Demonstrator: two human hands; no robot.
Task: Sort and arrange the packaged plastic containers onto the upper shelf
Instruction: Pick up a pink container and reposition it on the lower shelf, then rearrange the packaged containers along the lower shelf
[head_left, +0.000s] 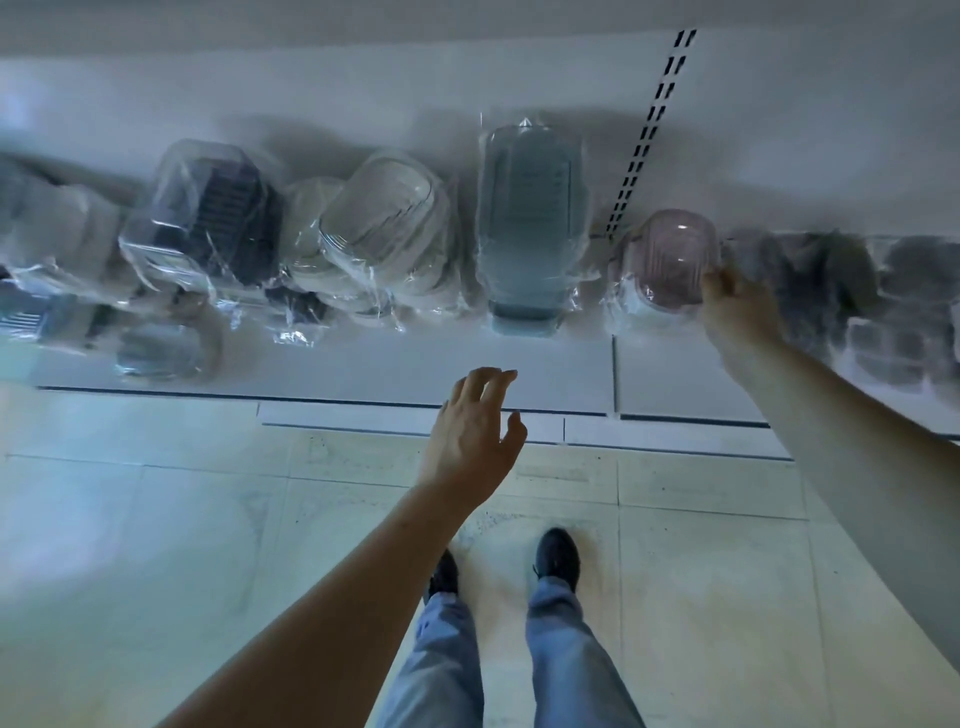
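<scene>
Pink container (672, 260), plastic-wrapped, sits on a white shelf (467, 364); the right hand (737, 306) grips its right side. Left hand (475, 436) hovers below-left of it, fingers relaxed, empty.

Dark containers (883, 291) far right blurred, cut by edge; contents unclear.

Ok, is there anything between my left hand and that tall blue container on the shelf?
Nothing visible. The left hand hangs open over the shelf's bare front edge, and the tall blue container lies straight ahead with only empty shelf between. The right hand is off to the side, holding the pink container.
</scene>
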